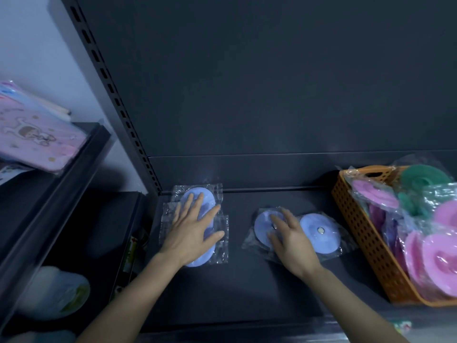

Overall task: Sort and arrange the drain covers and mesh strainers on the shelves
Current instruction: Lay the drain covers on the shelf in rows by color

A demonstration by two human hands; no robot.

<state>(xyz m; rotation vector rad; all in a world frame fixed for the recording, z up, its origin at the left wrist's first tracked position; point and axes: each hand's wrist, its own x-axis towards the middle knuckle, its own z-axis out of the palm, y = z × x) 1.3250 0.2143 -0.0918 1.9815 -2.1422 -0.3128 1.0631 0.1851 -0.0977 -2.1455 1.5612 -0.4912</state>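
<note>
Several round pale-blue drain covers in clear plastic bags lie on the dark shelf (247, 293). My left hand (195, 226) lies flat with spread fingers on an overlapping stack of bagged blue covers (197, 194) at the shelf's left end. My right hand (289, 233) rests with slightly bent fingers on another bagged blue cover (262, 222) near the middle. A third blue cover (319, 231) with a small metal centre lies just right of that hand, overlapping the same pile.
An orange perforated basket (363, 233) on the right holds several bagged pink, green and purple covers (437, 253). A slotted upright (118, 105) bounds the shelf on the left. Beyond it, a neighbouring shelf carries pink packaged goods (37, 134) and a pale bagged item (52, 293).
</note>
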